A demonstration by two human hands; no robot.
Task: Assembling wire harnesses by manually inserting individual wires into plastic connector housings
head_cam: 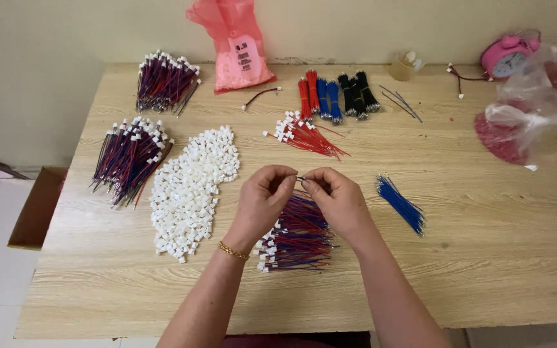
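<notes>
Head view, looking down on a pale wooden table: the left hand and right hand meet over the middle of it, fingertips drawn together and nearly touching. Between them a small dark wire end shows, pinched at the tips of the right thumb and forefinger, with the left thumb and forefinger closed just beside it on the other side; whether the left fingers hold a white connector is too small to tell. Both hands are curled shut in a fine pinch, the remaining fingers tucked under.

Directly beneath the hands, partly hidden by them, lies a pile of red and blue wires with white connectors. Left of the left hand spreads a heap of loose white connectors, and further left a bundle of finished wires, with another bundle behind it. Just beyond the fingers lies a fan of red wires with white ends, and past that short red, blue and black bundles. Right of the right hand, apart from it, lies a bunch of blue wires. A pink bag stands at the far edge, a pink alarm clock in the far right corner
</notes>
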